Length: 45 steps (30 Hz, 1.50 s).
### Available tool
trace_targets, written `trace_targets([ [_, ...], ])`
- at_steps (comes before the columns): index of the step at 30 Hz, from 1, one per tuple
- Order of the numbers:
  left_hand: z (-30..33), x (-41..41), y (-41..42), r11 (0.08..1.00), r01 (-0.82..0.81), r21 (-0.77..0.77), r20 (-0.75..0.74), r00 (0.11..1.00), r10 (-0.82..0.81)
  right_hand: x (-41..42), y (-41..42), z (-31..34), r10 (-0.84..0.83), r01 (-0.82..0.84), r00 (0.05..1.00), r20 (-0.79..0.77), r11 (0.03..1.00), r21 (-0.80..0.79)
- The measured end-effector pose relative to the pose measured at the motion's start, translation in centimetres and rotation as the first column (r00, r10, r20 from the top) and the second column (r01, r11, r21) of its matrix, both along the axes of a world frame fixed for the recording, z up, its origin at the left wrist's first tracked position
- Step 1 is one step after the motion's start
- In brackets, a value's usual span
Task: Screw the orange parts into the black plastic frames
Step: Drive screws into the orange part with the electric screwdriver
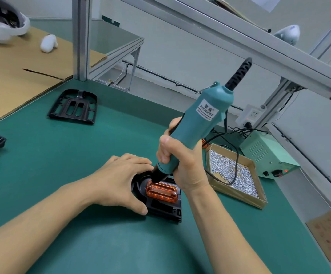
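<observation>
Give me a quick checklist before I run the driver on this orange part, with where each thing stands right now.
1. Frame held steady: ok, left hand rests on its left side.
2. Orange part seated in the frame: ok, lies flat in it.
3. Driver gripped: ok, right hand wraps its body.
4. Bit on the far left corner screw: cannot tell, tip is hidden by the nose.
5. Other screws in: one shows at the right corner, rest cannot tell.
6. Screw box in reach: ok, just right of the right hand.
</observation>
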State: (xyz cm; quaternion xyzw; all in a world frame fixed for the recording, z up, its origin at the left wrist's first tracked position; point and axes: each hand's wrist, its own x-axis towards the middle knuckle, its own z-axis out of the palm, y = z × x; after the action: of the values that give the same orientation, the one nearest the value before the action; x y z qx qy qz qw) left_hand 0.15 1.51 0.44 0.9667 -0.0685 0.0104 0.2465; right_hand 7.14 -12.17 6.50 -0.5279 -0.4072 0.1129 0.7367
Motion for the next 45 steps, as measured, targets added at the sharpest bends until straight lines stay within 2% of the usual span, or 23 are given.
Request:
trace_targets([
  [6, 0.2, -0.1, 0.0, 1.0, -0.003, -0.008, -0.008, 1.0, 0.003, 0.1, -0.5, -0.1, -0.012, 0.018, 0.993, -0.115, 0.998, 0.056],
  [25, 0.3, -0.1, 0.0, 0.998, 0.013, -0.066, -0.021, 1.0, -0.015, 0.0, -0.8, -0.4, -0.066, 0.07, 0.994, -0.09, 0.997, 0.034],
  [32, 0.5, 0.4, 0.2, 0.999, 0.033, 0.009, -0.075, 0.997, -0.032, -0.1, -0.9, -0.3, -0.079, 0.081, 0.993, -0.084, 0.996, 0.021],
  [45, 0.6, 0.2, 0.1, 1.0, 0.018, 0.006, -0.084, 0.996, -0.017, -0.1, -1.2, -0.5, -0.132, 0.15, 0.976, -0.175, 0.984, 0.093],
])
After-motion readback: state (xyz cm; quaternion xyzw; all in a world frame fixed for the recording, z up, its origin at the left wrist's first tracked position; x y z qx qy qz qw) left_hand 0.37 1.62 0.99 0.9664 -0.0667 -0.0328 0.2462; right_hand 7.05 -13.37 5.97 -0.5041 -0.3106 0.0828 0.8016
